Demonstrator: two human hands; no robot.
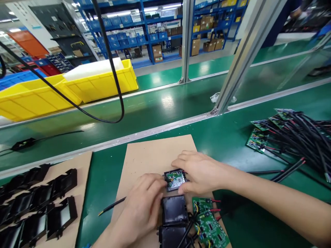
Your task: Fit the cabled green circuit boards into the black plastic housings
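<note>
Between the gathered fingertips of the left hand [141,199] and the parted thumb and fingers of the right hand [200,171], a circuit board [176,180] is seated face-up in a black case [173,189]. Neither clamping nor long axis can be told.

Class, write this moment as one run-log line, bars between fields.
board: inside case, on cardboard | left hand: at case's left edge | right hand: at case's right edge | nearby: other boards, cable

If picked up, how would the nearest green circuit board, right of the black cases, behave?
The circuit board looks thin and flat, so probably stiff. Its exposed chips suggest it may be fragile. The red wires along its edge would likely flop or drag.
</note>
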